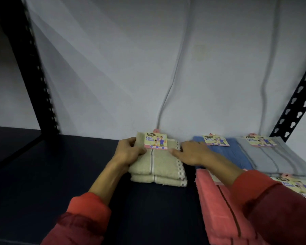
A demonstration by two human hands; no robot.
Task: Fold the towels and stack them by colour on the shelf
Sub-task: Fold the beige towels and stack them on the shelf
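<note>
1. Beige terry towels (156,167), two of them folded and stacked one on the other, lie on the dark blue shelf board (69,165), close to the pale grey back wall (113,68).
2. On the far end of the beige stack sits a pink card label printed "Face Towel" (155,142).
3. At the left side of the beige stack, the left hand (129,152) grips the upper towel's edge, its fingers curled over the top and the thumb pressed onto the cloth.
4. At the right side of the beige stack, the right hand (191,152) rests with straight, relaxed fingers, the thumb tip touching the patterned border of the upper towel.
5. Both forearms wear red sleeves (81,218) pushed back from the wrists.
6. Right of the beige stack, beyond the right hand, lies a folded blue towel (226,154) with its own card label; it touches a folded grey striped towel (272,158) farther right, also labelled.
7. Nearer the camera than the blue towel, and right of the beige stack, lies a folded coral pink towel (217,206) with a dark stripe, partly hidden under the right forearm.
8. Behind the beige stack two thin grey cables (166,96) run up the wall.
9. Black perforated steel uprights (295,101) stand at either end of the shelf board.
</note>
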